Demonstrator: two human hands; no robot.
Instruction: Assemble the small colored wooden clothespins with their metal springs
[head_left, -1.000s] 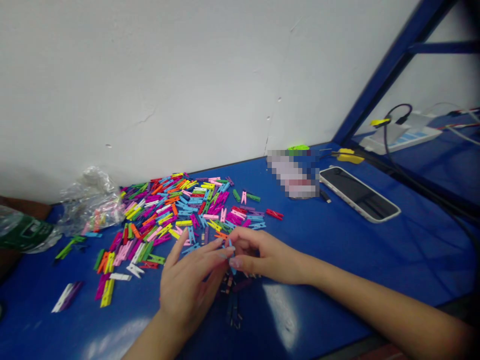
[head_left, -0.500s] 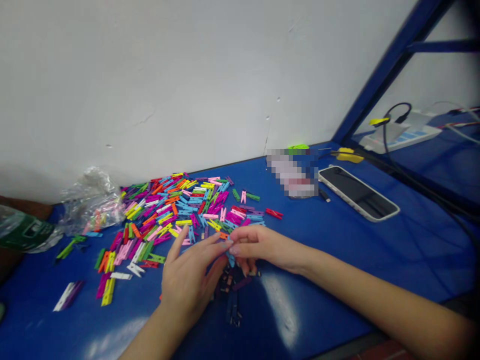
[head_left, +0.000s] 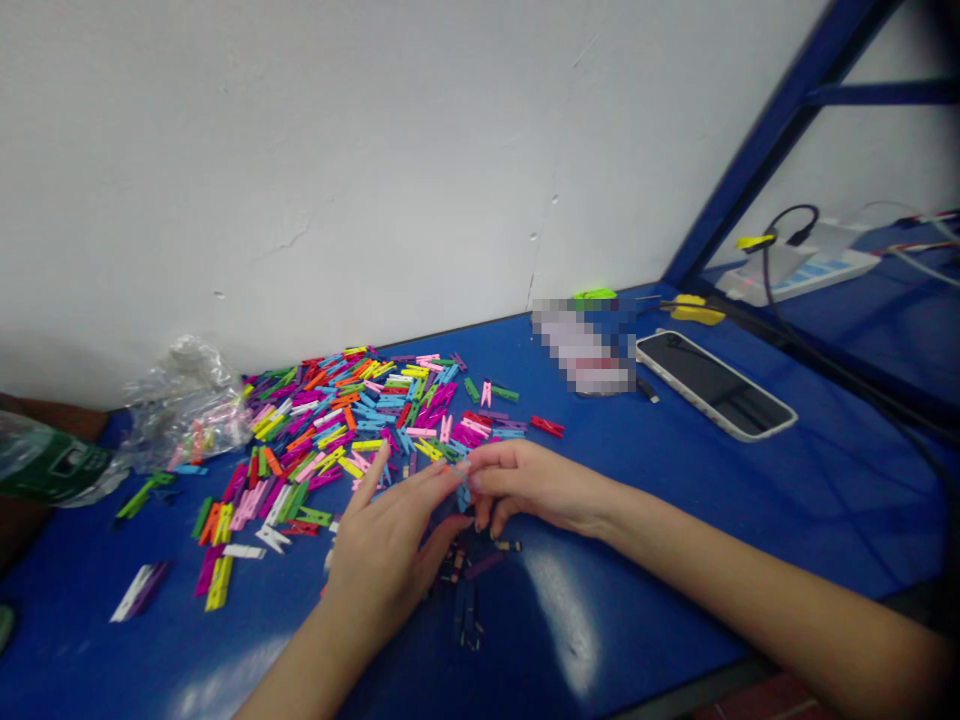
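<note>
Pinching a light-blue peg (head_left: 463, 493) between left hand (head_left: 390, 545) and right hand (head_left: 529, 485) at frame centre, above dark pegs (head_left: 466, 585); further handling probably demands a steady fingertip grip.

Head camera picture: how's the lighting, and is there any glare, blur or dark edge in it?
Head view: soft, even light; a white glare patch on the blue table; reflections on the phone screen; the right corners go dark; a pixelated block hides something beside the phone; the left hand and right hand at the light blue clip look slightly soft.
</note>
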